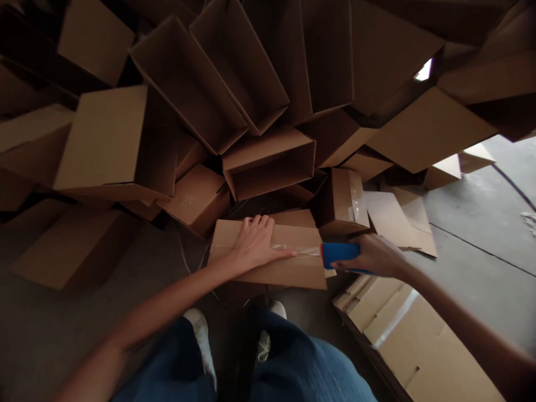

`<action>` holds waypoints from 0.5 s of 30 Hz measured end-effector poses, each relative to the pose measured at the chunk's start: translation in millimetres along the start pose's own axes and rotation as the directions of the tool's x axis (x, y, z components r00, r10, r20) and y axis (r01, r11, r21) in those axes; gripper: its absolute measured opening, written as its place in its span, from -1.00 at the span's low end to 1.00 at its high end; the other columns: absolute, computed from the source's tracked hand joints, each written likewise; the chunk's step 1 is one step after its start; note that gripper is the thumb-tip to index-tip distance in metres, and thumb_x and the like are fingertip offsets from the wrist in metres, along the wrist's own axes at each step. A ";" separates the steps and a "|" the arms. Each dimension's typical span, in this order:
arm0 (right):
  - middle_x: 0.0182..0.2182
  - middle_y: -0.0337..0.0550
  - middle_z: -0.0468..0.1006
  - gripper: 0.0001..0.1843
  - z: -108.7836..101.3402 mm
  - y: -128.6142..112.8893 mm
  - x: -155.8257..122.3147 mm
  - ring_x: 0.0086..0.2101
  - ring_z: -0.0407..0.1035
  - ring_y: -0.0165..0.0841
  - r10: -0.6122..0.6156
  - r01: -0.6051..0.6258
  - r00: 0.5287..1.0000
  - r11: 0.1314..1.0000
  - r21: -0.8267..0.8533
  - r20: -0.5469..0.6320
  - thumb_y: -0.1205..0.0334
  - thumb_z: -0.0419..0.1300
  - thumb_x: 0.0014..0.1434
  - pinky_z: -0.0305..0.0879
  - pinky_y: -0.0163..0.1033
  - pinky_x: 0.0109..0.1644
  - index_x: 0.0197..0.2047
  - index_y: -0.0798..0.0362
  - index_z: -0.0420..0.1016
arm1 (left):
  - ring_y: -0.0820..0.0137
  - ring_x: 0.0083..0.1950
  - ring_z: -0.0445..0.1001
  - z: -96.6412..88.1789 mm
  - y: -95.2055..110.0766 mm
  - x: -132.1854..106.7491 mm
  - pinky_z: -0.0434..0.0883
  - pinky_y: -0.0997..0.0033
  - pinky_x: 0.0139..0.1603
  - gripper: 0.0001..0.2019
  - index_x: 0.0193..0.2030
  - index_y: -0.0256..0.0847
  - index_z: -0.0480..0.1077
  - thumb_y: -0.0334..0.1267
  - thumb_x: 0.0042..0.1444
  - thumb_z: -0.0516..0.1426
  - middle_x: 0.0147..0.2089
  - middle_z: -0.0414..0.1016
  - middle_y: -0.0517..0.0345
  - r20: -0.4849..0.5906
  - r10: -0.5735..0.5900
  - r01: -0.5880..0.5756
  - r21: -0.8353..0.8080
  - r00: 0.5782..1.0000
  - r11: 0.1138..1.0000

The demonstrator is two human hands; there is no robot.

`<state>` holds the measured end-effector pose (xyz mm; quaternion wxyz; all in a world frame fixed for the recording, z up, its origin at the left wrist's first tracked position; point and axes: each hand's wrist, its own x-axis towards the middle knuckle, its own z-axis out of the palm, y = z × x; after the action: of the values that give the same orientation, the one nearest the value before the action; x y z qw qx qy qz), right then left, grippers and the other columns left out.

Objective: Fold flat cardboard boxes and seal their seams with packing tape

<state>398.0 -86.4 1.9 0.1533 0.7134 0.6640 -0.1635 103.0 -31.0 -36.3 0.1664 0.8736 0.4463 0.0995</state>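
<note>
As the left hand (256,244) spreads over a closed carton (288,272), the right hand (377,255) grips a tape dispenser (338,252).

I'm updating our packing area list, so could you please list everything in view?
Box being taped: one, brown, centre
Tape strip: one, clear, along that box's top
Tape dispenser: one, blue, at the box's right end
Box pile: many, brown, across the back; too dark to count
Pale cardboard: at least two pieces, light brown, right of centre
Flat cardboard stack: one, brown, lower right
Floor: one, grey, underneath
Shoes: two, whitish, bottom
Jeans: one pair, blue, bottom
Left hand: one, bare, on the box
Right hand: one, bare, gripping the dispenser
</note>
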 end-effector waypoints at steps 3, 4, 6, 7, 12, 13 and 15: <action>-0.50 0.03 0.57 -0.42 9.7 -3.5 -9.1 -0.45 0.45 -0.18 0.064 -0.060 0.994 0.997 0.043 -0.092 -0.37 0.29 0.00 0.09 -0.19 -0.40 -0.49 0.05 0.57 | 0.00 0.07 0.41 1.1 -1.9 0.3 0.24 -0.01 0.09 -0.21 -0.06 -0.26 0.38 0.52 0.01 0.02 0.02 0.50 -0.15 -0.017 0.005 -0.005 0.007 1.000 1.000; -0.50 0.03 0.58 -0.42 17.1 -3.5 -16.0 -0.45 0.47 -0.16 0.109 -0.101 0.987 0.992 0.071 -0.122 -0.37 0.27 0.02 0.10 -0.18 -0.41 -0.44 0.04 0.61 | 0.01 0.06 0.41 1.7 -1.9 0.1 0.24 0.01 0.09 -0.21 -0.07 -0.25 0.38 0.52 0.02 0.01 0.02 0.50 -0.14 -0.021 0.013 -0.013 0.005 1.000 1.000; -0.49 0.02 0.59 -0.41 31.0 -2.2 -27.8 -0.42 0.50 -0.11 0.189 -0.172 0.970 0.978 0.119 -0.155 -0.39 0.23 0.04 0.12 -0.18 -0.41 -0.35 0.02 0.65 | 0.03 0.06 0.42 2.6 -1.5 -0.6 0.24 0.03 0.09 -0.22 -0.07 -0.24 0.38 0.52 0.02 0.01 0.01 0.51 -0.12 -0.028 0.024 -0.025 -0.002 0.999 1.000; -0.49 0.01 0.60 -0.40 34.7 -1.4 -30.1 -0.42 0.50 -0.10 0.202 -0.182 0.967 0.974 0.131 -0.156 -0.39 0.22 0.05 0.13 -0.19 -0.42 -0.33 0.01 0.66 | 0.03 0.06 0.42 2.9 -1.3 -0.8 0.23 0.03 0.09 -0.22 -0.07 -0.24 0.38 0.52 0.02 0.02 0.00 0.51 -0.12 -0.030 0.030 -0.031 -0.004 0.999 1.000; -0.52 0.09 0.57 -0.34 12.3 -3.9 -6.2 -0.46 0.46 -0.13 0.078 -0.080 0.987 0.997 -0.013 -0.140 -0.46 0.29 -0.10 0.07 -0.17 -0.42 -0.57 0.06 0.57 | 0.02 0.07 0.41 1.6 -3.2 1.5 0.23 0.01 0.11 -0.23 -0.08 -0.25 0.37 0.51 0.01 0.05 0.03 0.50 -0.13 -0.008 0.019 -0.019 0.000 1.000 1.000; -0.52 0.09 0.57 -0.33 6.5 -6.0 -2.9 -0.46 0.46 -0.15 0.059 -0.064 0.990 0.997 -0.039 -0.127 -0.47 0.28 -0.09 0.06 -0.18 -0.42 -0.58 0.06 0.57 | 0.02 0.07 0.42 1.1 -3.8 2.3 0.23 0.00 0.10 -0.24 -0.08 -0.24 0.37 0.51 0.02 0.05 0.02 0.50 -0.13 -0.003 0.012 -0.012 0.003 1.000 1.000; -0.50 0.05 0.59 -0.34 3.5 -11.9 -6.8 -0.44 0.46 -0.16 0.097 -0.104 0.987 0.994 -0.046 -0.130 -0.46 0.25 -0.03 0.06 -0.20 -0.41 -0.51 0.06 0.61 | 0.01 0.07 0.42 0.3 -4.6 3.3 0.23 0.00 0.11 -0.25 -0.09 -0.24 0.37 0.50 0.03 0.04 0.01 0.50 -0.13 -0.003 0.009 -0.009 0.009 1.000 1.000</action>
<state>385.6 -93.2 1.7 0.1373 0.7508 0.6396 -0.0920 101.5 -25.9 -38.2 0.1614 0.8761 0.4432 0.0995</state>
